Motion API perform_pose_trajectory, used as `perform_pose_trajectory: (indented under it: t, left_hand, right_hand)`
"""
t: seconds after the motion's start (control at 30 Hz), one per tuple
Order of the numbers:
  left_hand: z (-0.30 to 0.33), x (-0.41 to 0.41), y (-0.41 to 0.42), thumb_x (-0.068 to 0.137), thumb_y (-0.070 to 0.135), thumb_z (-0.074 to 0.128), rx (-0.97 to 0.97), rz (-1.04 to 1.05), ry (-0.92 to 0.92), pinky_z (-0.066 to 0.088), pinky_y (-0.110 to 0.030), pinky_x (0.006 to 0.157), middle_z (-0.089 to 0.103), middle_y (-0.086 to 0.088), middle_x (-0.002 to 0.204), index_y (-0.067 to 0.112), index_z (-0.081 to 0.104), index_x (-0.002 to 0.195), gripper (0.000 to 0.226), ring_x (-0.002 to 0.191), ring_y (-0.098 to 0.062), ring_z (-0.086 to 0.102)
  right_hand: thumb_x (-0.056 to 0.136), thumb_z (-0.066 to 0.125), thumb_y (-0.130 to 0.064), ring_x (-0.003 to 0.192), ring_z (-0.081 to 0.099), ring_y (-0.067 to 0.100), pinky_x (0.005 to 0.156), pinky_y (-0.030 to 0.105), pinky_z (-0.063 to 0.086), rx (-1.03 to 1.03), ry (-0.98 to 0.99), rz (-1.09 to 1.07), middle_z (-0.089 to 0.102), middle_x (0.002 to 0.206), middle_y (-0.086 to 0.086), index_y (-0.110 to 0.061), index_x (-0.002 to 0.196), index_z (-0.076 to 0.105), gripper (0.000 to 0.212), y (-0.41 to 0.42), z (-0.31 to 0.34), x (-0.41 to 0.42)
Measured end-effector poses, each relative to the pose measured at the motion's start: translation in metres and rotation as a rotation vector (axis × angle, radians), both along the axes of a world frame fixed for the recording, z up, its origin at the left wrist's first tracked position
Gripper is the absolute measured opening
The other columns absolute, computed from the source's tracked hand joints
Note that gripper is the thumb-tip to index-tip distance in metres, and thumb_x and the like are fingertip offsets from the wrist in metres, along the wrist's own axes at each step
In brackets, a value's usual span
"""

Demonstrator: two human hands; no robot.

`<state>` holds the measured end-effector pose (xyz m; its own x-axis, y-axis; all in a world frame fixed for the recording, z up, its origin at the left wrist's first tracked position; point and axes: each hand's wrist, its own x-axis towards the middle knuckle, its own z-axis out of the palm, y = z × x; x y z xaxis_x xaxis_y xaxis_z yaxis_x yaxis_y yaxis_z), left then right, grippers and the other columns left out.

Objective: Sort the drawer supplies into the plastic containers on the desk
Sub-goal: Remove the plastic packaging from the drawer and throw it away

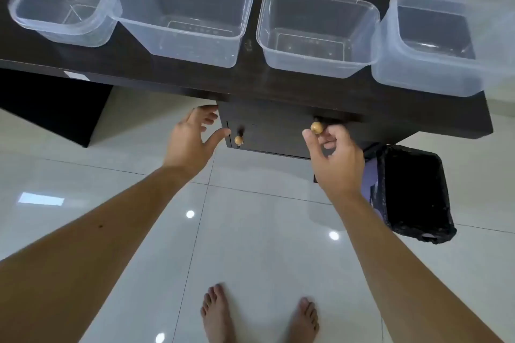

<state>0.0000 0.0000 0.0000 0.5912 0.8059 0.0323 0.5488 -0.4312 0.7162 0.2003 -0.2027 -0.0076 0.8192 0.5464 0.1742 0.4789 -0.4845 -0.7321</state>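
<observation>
- Four clear tubs (317,30) stand in a row along the desk (278,86) front edge
- Left hand (192,139) spread beside the drawer (267,131); right hand (334,159) fingers loosely curled just below the knob (316,127), none pinching it

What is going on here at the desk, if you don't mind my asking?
A person stands barefoot at a dark desk holding four empty clear plastic containers. The right hand reaches the drawer's right wooden knob; the left hand is open near the left knob. Nothing is sorted yet.
</observation>
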Motion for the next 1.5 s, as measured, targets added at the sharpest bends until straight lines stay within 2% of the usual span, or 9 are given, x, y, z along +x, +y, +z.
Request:
perform_pose_trajectory:
  t: [0.1, 0.2, 0.33, 0.47, 0.67, 0.87, 1.07, 1.2, 1.5]
  left_hand:
    - [0.0, 0.01, 0.003, 0.093, 0.041, 0.078, -0.017, 0.006, -0.006, 0.06, -0.035, 0.097, 0.073, -0.002, 0.125, 0.012, 0.065, 0.134, 0.051, 0.106, -0.02, 0.07]
    - [0.001, 0.02, 0.001, 0.095, 0.036, 0.078, -0.108, 0.078, -0.066, 0.06, -0.031, 0.098, 0.075, 0.0, 0.123, 0.012, 0.069, 0.13, 0.044, 0.107, -0.016, 0.073]
    - [0.004, 0.027, 0.0, 0.095, 0.028, 0.079, -0.181, 0.181, -0.134, 0.051, -0.002, 0.081, 0.075, 0.005, 0.112, 0.009, 0.071, 0.121, 0.034, 0.101, -0.008, 0.071]
    - [0.012, 0.022, -0.005, 0.096, 0.026, 0.078, -0.178, 0.202, -0.137, 0.049, 0.0, 0.068, 0.075, 0.007, 0.101, 0.013, 0.068, 0.106, 0.019, 0.087, -0.009, 0.073]
    - [0.016, -0.003, -0.026, 0.098, 0.025, 0.075, -0.153, 0.152, -0.107, 0.043, 0.002, 0.063, 0.077, 0.006, 0.1, 0.017, 0.063, 0.102, 0.015, 0.083, -0.01, 0.071]
    - [0.012, -0.027, -0.041, 0.101, 0.018, 0.07, -0.111, 0.05, -0.104, 0.046, -0.001, 0.067, 0.074, 0.005, 0.103, 0.014, 0.062, 0.106, 0.01, 0.087, -0.01, 0.071]
    - [0.0, -0.087, -0.079, 0.099, 0.013, 0.072, -0.089, -0.094, -0.071, 0.056, -0.013, 0.081, 0.069, 0.026, 0.1, 0.012, 0.065, 0.109, 0.012, 0.088, 0.013, 0.068]
    - [0.008, -0.113, -0.102, 0.098, 0.014, 0.074, -0.084, -0.122, -0.023, 0.064, -0.039, 0.084, 0.074, 0.011, 0.1, 0.01, 0.063, 0.108, 0.015, 0.093, -0.01, 0.075]
    - [0.029, -0.136, -0.125, 0.099, 0.02, 0.073, -0.067, -0.201, 0.106, 0.063, -0.041, 0.082, 0.077, 0.0, 0.11, 0.01, 0.061, 0.112, 0.02, 0.095, -0.023, 0.078]
  right_hand:
    - [0.097, 0.067, -0.054, 0.086, 0.068, 0.02, 0.077, 0.036, 0.055, 0.021, 0.031, -0.023, 0.073, 0.09, -0.006, -0.016, 0.112, 0.07, 0.042, 0.002, -0.004, 0.004]
    - [0.101, 0.065, -0.046, 0.076, 0.064, 0.018, 0.071, 0.037, 0.055, 0.009, -0.02, 0.016, 0.07, 0.082, -0.004, -0.018, 0.097, 0.068, 0.029, 0.006, -0.002, 0.006]
    - [0.102, 0.066, -0.032, 0.065, 0.051, 0.014, 0.06, 0.03, 0.042, 0.006, -0.125, 0.016, 0.056, 0.067, -0.002, -0.02, 0.081, 0.057, 0.026, 0.009, 0.0, 0.003]
    - [0.1, 0.067, -0.026, 0.059, 0.043, 0.015, 0.056, 0.019, 0.03, -0.011, -0.147, 0.014, 0.046, 0.065, -0.005, -0.023, 0.076, 0.046, 0.032, 0.001, 0.003, -0.006]
    - [0.101, 0.066, -0.025, 0.062, 0.048, 0.018, 0.061, 0.026, 0.033, -0.033, -0.163, 0.03, 0.055, 0.069, -0.002, -0.019, 0.079, 0.053, 0.026, -0.023, 0.006, -0.03]
    - [0.1, 0.066, -0.023, 0.064, 0.051, 0.016, 0.062, 0.026, 0.036, -0.031, -0.149, 0.052, 0.056, 0.069, -0.003, -0.021, 0.08, 0.054, 0.024, -0.047, 0.006, -0.05]
    - [0.099, 0.063, -0.027, 0.067, 0.054, 0.016, 0.063, 0.023, 0.04, -0.02, -0.14, 0.057, 0.058, 0.072, -0.004, -0.015, 0.083, 0.061, 0.021, -0.102, -0.001, -0.102]
    - [0.099, 0.063, -0.031, 0.071, 0.056, 0.015, 0.065, 0.027, 0.046, -0.06, -0.054, 0.057, 0.061, 0.077, -0.004, -0.016, 0.087, 0.062, 0.02, -0.128, 0.005, -0.129]
    - [0.099, 0.064, -0.031, 0.076, 0.061, 0.017, 0.069, 0.029, 0.05, -0.088, 0.011, 0.083, 0.067, 0.082, -0.002, -0.015, 0.093, 0.065, 0.018, -0.159, 0.012, -0.15]
